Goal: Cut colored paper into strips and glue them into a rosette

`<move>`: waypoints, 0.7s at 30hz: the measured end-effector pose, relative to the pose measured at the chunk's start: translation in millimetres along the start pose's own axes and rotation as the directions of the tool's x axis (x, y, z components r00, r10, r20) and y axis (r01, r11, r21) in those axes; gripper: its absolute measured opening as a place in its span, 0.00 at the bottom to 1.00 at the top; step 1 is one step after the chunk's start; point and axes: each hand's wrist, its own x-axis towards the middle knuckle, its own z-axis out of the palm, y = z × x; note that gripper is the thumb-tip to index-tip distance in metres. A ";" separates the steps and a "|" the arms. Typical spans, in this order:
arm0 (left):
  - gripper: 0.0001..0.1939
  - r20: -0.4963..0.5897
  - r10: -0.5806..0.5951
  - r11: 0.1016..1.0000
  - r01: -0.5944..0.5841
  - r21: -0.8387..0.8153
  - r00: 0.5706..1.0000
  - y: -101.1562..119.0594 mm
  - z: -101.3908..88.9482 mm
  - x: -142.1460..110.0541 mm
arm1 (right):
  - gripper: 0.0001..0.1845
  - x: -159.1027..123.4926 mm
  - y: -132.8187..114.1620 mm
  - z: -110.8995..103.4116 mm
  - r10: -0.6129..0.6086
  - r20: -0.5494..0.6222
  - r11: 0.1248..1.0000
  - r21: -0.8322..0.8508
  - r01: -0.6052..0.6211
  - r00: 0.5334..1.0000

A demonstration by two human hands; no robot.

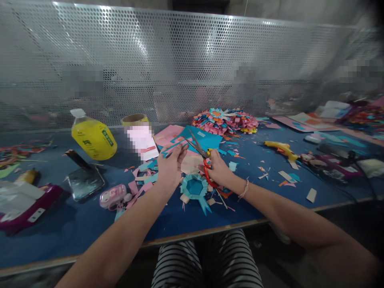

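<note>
My right hand (218, 168) is closed round the red handles of a pair of scissors (200, 153), whose open blades point up and left. My left hand (169, 165) pinches a thin strip of blue paper (173, 146) that reaches between the blades. Both hands hover over the blue table (75, 224), just above a blue paper rosette (195, 188) with a hexagon centre and two ribbon tails. Pink and blue paper sheets (198, 138) lie just beyond my hands.
A yellow bottle (93, 137), a tape roll (135, 119) and a phone (85, 182) sit to the left. A heap of coloured paper pieces (225, 120) lies behind. A yellow glue gun (280, 149) lies right. Scraps cover the table. A perforated metal screen (180, 64) backs it.
</note>
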 end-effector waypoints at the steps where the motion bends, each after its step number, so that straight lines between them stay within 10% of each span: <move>1: 0.10 -0.002 0.000 1.000 0.000 -0.001 1.000 0.1 0.2 -0.2 | 0.19 -0.1 -0.1 0.0 -0.002 0.001 1.000 -0.001 0.002 1.000; 21: 0.08 -0.011 -0.021 0.999 0.022 0.032 1.000 -2.6 3.6 -5.2 | 0.14 -0.8 -1.8 -1.4 -0.031 0.022 0.999 -0.025 0.031 0.999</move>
